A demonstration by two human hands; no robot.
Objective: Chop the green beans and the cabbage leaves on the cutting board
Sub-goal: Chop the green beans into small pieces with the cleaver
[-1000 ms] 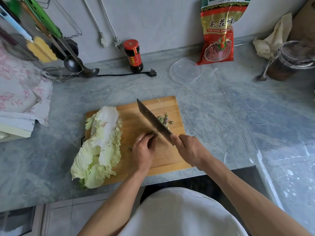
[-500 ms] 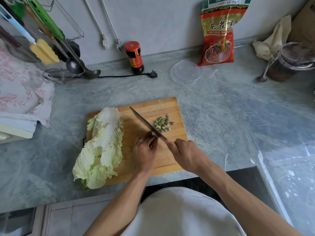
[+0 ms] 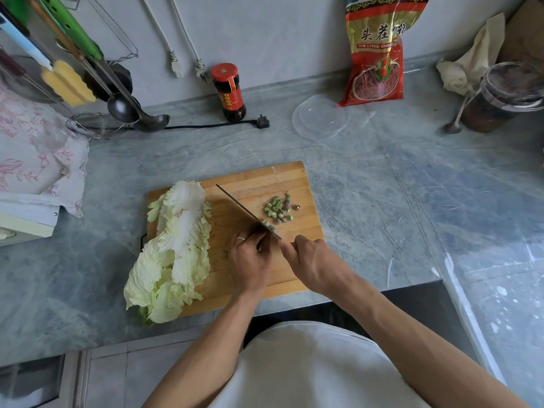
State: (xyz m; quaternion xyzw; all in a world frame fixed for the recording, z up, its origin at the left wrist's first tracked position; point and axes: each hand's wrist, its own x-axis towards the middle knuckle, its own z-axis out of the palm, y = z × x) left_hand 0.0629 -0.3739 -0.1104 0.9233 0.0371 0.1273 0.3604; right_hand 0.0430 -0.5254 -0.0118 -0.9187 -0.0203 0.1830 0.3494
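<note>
Sauce bottle (image 3: 228,91) behind cutting board (image 3: 259,178)

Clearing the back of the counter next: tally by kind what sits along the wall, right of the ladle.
Bottle: 1
Plug: 1
Clear lid: 1
Bag: 1
Cloth: 1
Spoon: 1
Jar: 1
Total: 7

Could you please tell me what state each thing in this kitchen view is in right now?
Green beans: partly chopped, small pieces piled on the board.
Cabbage leaves: whole, uncut, overhanging the board's left edge.
Knife: blade down on the board.
Left hand: fingers curled, holding beans against the blade.
Right hand: gripping the knife handle.
Cutting board: lying flat on the counter.
Sauce bottle: upright, capped.
Power plug: unplugged, lying on the counter.
</note>
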